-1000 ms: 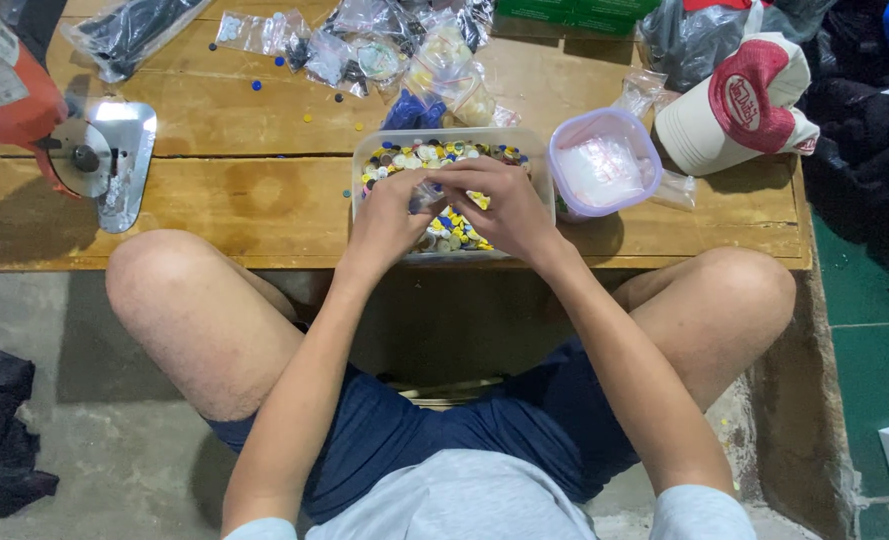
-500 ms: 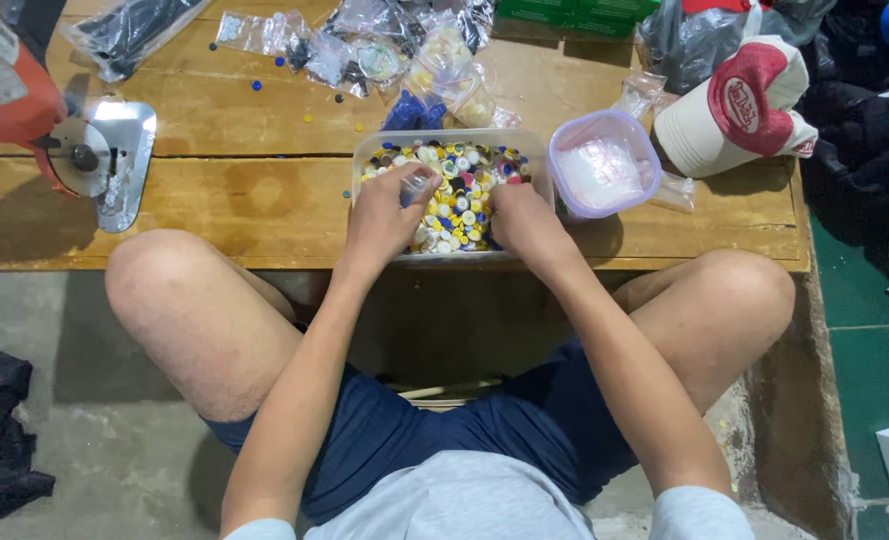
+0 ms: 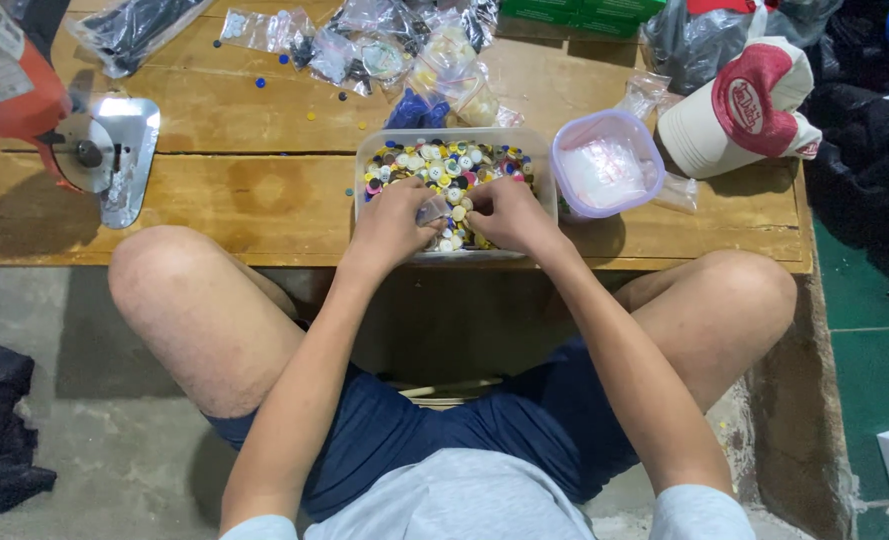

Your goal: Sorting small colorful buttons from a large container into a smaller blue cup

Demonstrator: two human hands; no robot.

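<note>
A clear plastic tub (image 3: pixel 364 160) full of several mixed-colour buttons (image 3: pixel 444 165) sits on the low wooden table (image 3: pixel 254 190) in front of me. Both hands reach into its near half. My left hand (image 3: pixel 392 222) pinches a small clear plastic bag (image 3: pixel 431 209) between thumb and fingers. My right hand (image 3: pixel 504 212) is curled over the buttons right beside it, fingertips almost touching the bag; what it holds is hidden.
A round lilac-rimmed container (image 3: pixel 606 163) stands right of the tub. A red and white cap (image 3: pixel 739 105) lies further right. Several small plastic bags (image 3: pixel 384 45) are strewn at the back. A round-blade cutting machine (image 3: pixel 94 155) sits at the table's left end.
Both hands have drawn together toward the tub's near middle. The left hand has come down from slightly raised into the buttons with the small bag.
</note>
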